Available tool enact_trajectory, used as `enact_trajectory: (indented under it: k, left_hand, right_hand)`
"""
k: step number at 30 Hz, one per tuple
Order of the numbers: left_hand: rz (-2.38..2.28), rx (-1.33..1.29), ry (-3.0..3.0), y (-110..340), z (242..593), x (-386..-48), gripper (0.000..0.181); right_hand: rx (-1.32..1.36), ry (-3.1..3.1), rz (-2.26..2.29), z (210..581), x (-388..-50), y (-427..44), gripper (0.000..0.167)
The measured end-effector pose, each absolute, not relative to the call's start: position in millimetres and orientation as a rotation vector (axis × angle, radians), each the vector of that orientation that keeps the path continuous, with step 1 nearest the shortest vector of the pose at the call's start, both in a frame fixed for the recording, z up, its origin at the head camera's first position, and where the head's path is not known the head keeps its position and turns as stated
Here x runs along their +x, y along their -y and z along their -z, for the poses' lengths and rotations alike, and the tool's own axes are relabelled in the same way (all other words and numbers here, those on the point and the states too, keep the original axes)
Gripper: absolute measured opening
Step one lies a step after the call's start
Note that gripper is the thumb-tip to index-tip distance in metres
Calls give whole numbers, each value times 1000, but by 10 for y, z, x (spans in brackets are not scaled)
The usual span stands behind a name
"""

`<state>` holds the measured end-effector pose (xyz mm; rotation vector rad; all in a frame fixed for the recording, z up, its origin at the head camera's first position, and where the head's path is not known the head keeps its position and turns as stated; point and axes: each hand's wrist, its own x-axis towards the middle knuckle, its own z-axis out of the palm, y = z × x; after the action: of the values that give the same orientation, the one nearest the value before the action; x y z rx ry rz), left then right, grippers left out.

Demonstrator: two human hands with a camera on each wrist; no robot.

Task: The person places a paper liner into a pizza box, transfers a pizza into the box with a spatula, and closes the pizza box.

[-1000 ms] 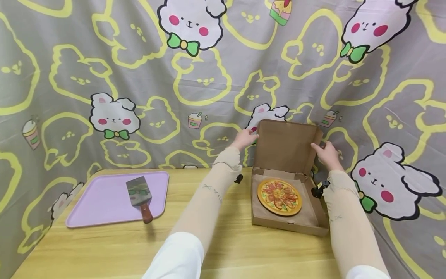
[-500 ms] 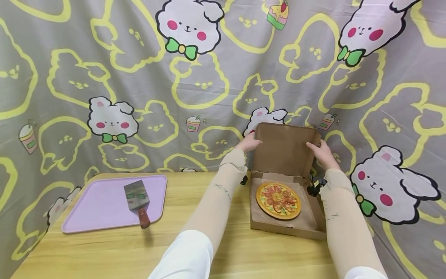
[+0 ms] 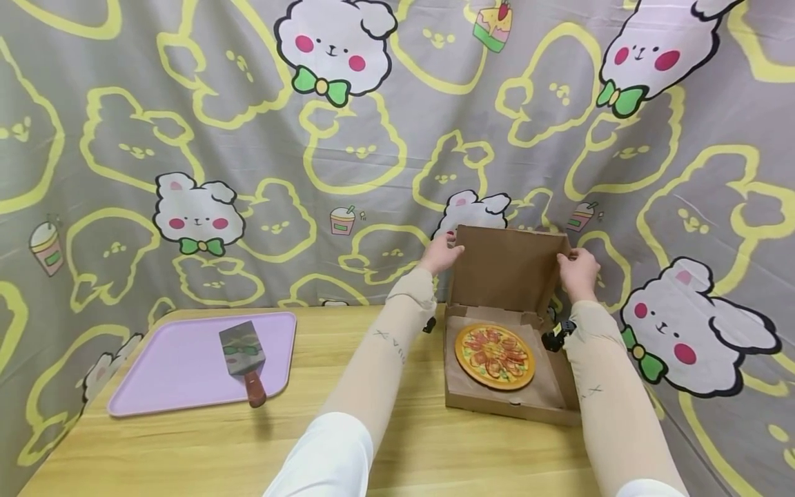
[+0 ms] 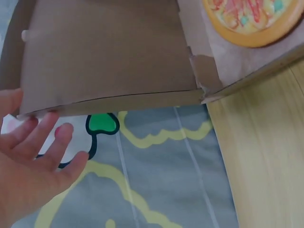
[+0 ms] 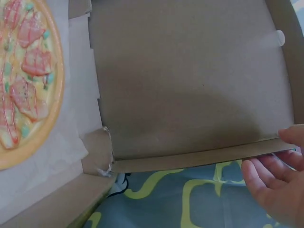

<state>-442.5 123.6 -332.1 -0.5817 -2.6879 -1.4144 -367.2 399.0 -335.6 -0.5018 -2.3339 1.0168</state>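
In the head view a brown cardboard pizza box point(image 3: 514, 411) stands open on the table, its lid point(image 3: 504, 266) raised towards the curtain. A toy-looking pizza point(image 3: 495, 356) with an orange crust lies on the paper in its base. My left hand point(image 3: 439, 254) is at the lid's upper left corner. In the left wrist view its fingers point(image 4: 59, 142) are spread and fairly straight, fingertips touching the lid's edge. My right hand point(image 3: 579, 273) pinches the lid's right side wall, thumb inside and fingers behind, as the right wrist view shows.
On the left of the wooden table point(image 3: 205, 455) lies a lilac tray point(image 3: 168, 366). A metal spatula point(image 3: 242, 348) rests on it, its reddish-brown handle reaching past the front rim. A patterned curtain point(image 3: 373, 152) hangs close behind the table and box.
The lid's top edge has come down slightly, tilting forward. My hands remain at its two sides, the right hand shifting its fingers a little. The view has tilted slightly; pizza, tray and spatula stay put.
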Motion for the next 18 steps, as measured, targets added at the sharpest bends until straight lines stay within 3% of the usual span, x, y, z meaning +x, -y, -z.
enact_trajectory:
  k: [9, 18]
  left_hand:
    - [1196, -338, 2630, -1159, 3329, -4395, 26]
    - [1195, -299, 2586, -893, 3327, -4429, 25]
  right_hand:
    - [-445, 2385, -914, 3370, -3648, -3873, 39]
    - [-355, 2376, -943, 3386, -3739, -3646, 33]
